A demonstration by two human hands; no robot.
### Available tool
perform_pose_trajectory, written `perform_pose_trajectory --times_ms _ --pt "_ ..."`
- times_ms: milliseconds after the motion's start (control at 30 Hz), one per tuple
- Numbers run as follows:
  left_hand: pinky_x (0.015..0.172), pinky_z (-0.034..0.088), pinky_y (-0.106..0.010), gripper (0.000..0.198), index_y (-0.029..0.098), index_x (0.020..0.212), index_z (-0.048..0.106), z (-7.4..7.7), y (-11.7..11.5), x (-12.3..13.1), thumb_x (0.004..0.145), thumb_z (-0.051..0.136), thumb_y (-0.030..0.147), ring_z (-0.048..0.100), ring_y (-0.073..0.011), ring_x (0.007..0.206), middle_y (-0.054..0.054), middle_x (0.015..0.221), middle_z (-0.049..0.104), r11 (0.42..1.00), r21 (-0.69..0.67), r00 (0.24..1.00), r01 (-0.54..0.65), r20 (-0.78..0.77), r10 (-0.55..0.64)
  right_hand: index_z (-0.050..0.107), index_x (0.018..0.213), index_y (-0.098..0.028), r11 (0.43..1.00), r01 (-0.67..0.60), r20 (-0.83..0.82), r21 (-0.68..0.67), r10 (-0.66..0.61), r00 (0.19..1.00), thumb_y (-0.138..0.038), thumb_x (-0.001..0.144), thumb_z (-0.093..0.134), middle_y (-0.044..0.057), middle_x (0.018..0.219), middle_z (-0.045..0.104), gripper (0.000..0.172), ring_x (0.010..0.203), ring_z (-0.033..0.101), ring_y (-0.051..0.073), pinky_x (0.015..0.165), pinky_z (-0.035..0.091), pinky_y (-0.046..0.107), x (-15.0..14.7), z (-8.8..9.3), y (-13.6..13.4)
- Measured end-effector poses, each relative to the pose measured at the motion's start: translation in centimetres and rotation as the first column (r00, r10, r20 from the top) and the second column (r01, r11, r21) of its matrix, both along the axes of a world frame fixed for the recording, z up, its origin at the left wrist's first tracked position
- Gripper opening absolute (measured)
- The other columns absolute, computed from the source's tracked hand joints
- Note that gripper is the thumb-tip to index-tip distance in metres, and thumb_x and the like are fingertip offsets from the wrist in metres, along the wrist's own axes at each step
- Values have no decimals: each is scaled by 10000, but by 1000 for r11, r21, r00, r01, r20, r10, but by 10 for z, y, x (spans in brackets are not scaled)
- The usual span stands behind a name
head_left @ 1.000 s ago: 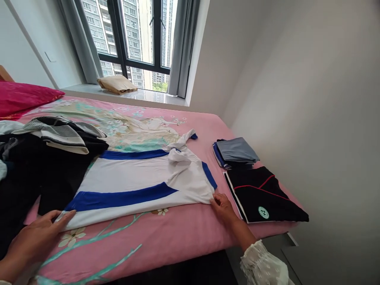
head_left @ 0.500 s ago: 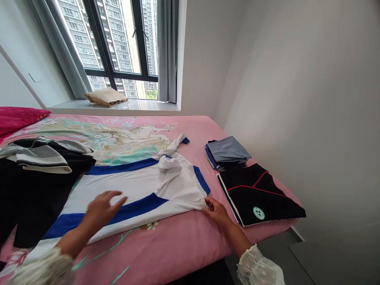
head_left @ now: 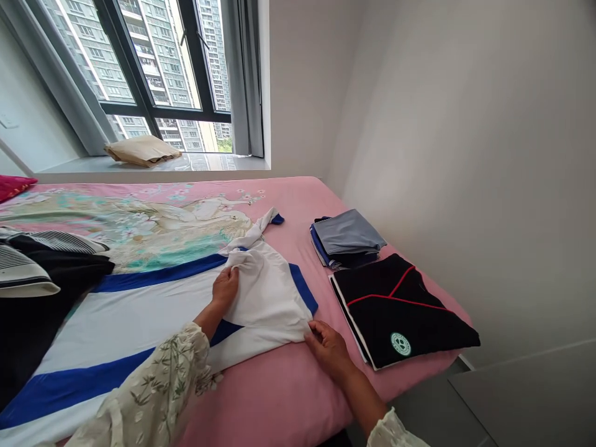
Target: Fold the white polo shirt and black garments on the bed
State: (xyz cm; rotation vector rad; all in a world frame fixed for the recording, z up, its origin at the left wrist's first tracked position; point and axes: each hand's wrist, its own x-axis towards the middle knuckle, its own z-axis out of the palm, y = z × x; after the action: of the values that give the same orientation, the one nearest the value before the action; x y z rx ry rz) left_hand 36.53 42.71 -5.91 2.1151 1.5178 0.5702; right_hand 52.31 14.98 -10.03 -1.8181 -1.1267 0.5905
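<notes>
Left hand has moved up from the flat of the white-and-blue shirt to its bunched fabric, centre frame.
Left closed on that fabric; right hand pinches the hem, lower centre. Shirt lies on pink floral bedsheet. Folded black garment and grey stack sit right; beige bundle on window sill, upper left.

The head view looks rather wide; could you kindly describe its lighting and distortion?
In the head view, daylight through the dark-framed window lights the room softly; wide-angle distortion makes the walls lean; the white-and-blue shirt stays sharp.
</notes>
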Motion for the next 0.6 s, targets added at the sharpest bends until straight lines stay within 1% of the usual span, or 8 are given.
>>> perform_pose_trajectory --times_ms 100,200,300,400,433,500,567,600 --pt "770 448 -284 468 174 1071 574 -4 5 -13 894 230 438 608 -215 943 -100 1068 671 998 -18 994 -63 88 64 642 1051 -243 1000 8 11 26 -8 1000 -357 748 601 17 1002 659 327 790 591 173 734 453 261 1 -5 -1" --pt "718 463 -269 486 160 1089 566 -9 9 -17 885 225 441 614 -208 934 -105 1080 669 996 -53 987 -78 135 84 659 1009 -255 999 35 4 -38 -35 999 -340 776 530 13 911 681 280 768 604 180 704 453 263 3 -6 1" --pt "631 465 -290 458 139 952 631 -13 15 -16 848 312 451 640 -230 810 -116 922 703 993 -111 991 -49 119 62 670 943 -252 987 104 16 -125 -103 995 -321 789 472 10 812 687 261 732 612 185 661 441 260 1 -2 5" --pt "607 471 -310 392 140 830 660 -12 14 -23 807 418 448 645 -237 719 -103 775 703 992 -125 995 7 99 5 659 916 -238 973 183 78 -143 -174 982 -305 791 449 21 808 686 253 738 617 193 669 442 272 -6 -2 8" --pt "638 482 -314 373 147 847 661 -10 11 -30 809 430 437 649 -234 745 -96 792 706 994 -104 995 28 102 -18 653 918 -236 971 197 97 -135 -185 978 -311 796 447 27 831 687 252 754 621 198 680 447 279 -8 -3 7" --pt "764 495 -324 331 166 918 655 -5 -2 -53 822 442 400 644 -232 882 -89 918 706 997 -28 991 66 116 -63 641 951 -229 974 205 97 -99 -196 976 -338 810 446 43 900 688 265 807 628 210 716 463 293 -10 -9 3" --pt "919 457 -336 275 190 953 655 -2 -25 -92 821 479 356 599 -226 1041 -79 1058 679 993 61 986 101 126 -108 623 1003 -211 974 219 48 -50 -217 975 -374 824 444 62 968 680 300 868 629 218 763 478 309 -11 -15 -4" --pt "973 430 -341 251 203 964 656 -3 -39 -116 825 491 332 572 -219 1098 -71 1109 662 981 128 980 145 120 -161 613 1021 -200 969 246 31 -22 -245 969 -393 831 441 72 987 674 321 887 627 222 781 483 319 -12 -17 -8"
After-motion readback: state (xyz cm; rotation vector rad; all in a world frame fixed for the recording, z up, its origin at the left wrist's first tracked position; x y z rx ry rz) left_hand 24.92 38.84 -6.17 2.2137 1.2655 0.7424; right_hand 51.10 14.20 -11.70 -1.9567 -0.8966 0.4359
